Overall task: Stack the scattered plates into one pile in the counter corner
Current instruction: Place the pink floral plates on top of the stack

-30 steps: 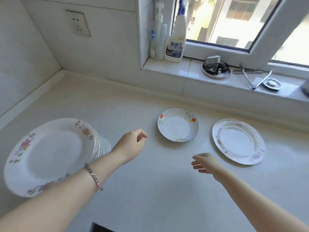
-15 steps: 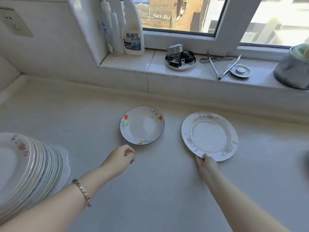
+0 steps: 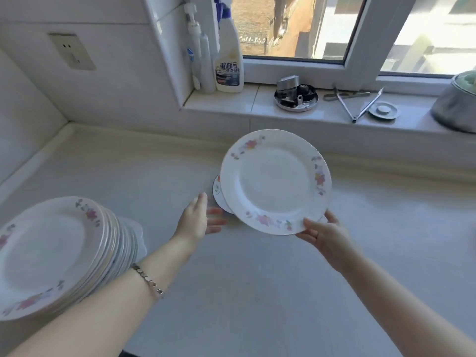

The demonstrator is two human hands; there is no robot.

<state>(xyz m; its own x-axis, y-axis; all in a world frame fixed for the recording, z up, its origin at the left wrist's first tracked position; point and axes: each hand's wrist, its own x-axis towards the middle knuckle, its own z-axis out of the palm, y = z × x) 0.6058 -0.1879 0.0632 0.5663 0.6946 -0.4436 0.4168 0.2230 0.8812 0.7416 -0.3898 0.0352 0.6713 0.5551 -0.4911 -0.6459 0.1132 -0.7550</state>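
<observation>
Above the counter [image 3: 257, 292], right hand [image 3: 327, 235] pinches plate [image 3: 275, 181] rim.

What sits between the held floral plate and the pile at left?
Only the left hand, open and holding nothing, hangs in that line. The right hand grips the floral plate by its near rim; no other thing shows between it and the pile. The small plate lies mostly hidden behind it.

right hand [image 3: 327, 237] gripping floral plate [image 3: 275, 181], plate pile [image 3: 51, 253]
</observation>
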